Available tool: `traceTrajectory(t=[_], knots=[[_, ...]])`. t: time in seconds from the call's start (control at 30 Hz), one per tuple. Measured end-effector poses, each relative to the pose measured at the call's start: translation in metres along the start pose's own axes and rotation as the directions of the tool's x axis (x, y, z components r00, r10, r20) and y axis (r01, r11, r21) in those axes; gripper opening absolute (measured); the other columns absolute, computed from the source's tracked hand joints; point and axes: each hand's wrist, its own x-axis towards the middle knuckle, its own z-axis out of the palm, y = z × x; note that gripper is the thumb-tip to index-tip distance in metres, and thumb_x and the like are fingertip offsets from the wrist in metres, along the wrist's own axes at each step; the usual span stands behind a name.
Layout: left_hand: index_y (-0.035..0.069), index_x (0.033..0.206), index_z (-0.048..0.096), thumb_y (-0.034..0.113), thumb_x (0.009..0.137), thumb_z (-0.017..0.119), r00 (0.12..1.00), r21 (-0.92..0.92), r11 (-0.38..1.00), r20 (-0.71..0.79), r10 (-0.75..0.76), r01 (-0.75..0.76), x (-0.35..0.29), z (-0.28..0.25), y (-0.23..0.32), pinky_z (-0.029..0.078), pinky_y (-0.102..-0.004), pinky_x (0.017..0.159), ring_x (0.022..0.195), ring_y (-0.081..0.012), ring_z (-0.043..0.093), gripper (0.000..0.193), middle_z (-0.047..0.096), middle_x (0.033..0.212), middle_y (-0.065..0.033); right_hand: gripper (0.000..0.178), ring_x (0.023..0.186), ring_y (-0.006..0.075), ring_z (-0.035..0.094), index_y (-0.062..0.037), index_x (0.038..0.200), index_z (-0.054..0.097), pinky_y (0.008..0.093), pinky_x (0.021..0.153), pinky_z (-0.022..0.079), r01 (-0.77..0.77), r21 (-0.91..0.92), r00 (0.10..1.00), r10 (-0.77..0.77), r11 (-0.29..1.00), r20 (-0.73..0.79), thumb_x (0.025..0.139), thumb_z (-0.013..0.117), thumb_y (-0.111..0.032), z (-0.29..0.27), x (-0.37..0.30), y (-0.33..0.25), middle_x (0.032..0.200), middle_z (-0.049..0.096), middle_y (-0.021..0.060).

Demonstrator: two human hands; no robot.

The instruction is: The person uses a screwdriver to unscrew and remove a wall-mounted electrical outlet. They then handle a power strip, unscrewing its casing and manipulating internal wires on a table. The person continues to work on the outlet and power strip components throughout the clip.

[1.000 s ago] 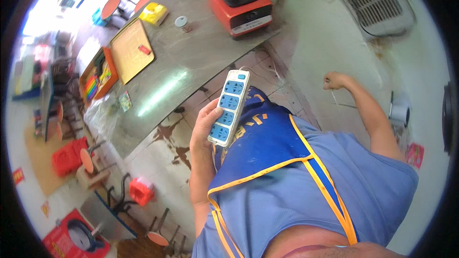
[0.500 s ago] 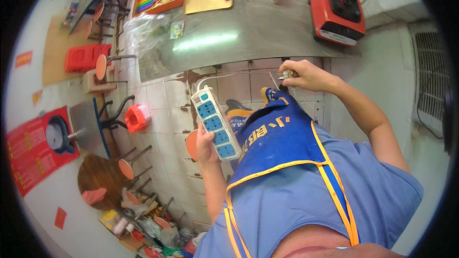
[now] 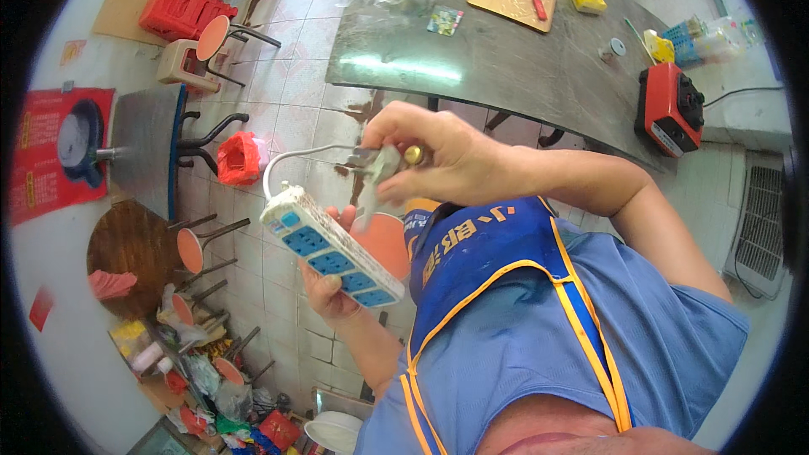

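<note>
Ahead of me runs the grey bench [image 3: 497, 76]. My blue apron [image 3: 497, 244] carries large yellow lettering down its front. Off to my left, a red poster [image 3: 46, 152] shows a dark pot beside small yellow-marked print. A red appliance base [image 3: 661, 105] with a black top sits at the bench's right end. The white power strip [image 3: 333, 263], its sockets blue, slants in the air before my apron. My right hand [image 3: 455, 160] is just beyond it, fingers pinched on what looks like a pale plug [image 3: 383, 168], though blur hides its shape. My left hand [image 3: 329, 291] has its fingers clamped around the strip. A white cord [image 3: 312, 151] loops from the strip's far end toward my right fingers.
</note>
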Motion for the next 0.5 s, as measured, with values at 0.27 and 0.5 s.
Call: traceTrajectory(t=[0.27,0.5], knots=[[-0.012,0.152,0.033,0.022,0.066,0.086,0.998,0.253,0.966,-0.042,-0.045,0.055,0.011,-0.044,0.053,0.042,-0.0534,0.114,0.132,-0.0448,0.055,0.107,0.053,0.143,-0.0348,0.04,0.088,0.0119,0.07,-0.0039,0.121,0.054,0.0281,0.071,0.057,-0.148,0.258,0.989,0.146,0.955,0.028,0.09,0.079,-0.006,0.043,0.068,-0.013,0.097,0.065,0.0065],[-0.012,0.131,0.05,0.022,0.065,0.088,0.982,0.212,0.961,-0.104,-0.157,0.176,0.069,-0.066,0.054,0.061,-0.0449,0.079,0.104,-0.0345,0.067,0.084,0.061,0.121,-0.0294,0.038,0.091,0.0139,0.071,-0.0037,0.124,0.055,0.0297,0.074,0.056,-0.314,0.289,0.949,0.294,0.905,0.111,0.093,0.076,-0.008,-0.005,0.12,0.016,0.101,0.064,0.0078]])
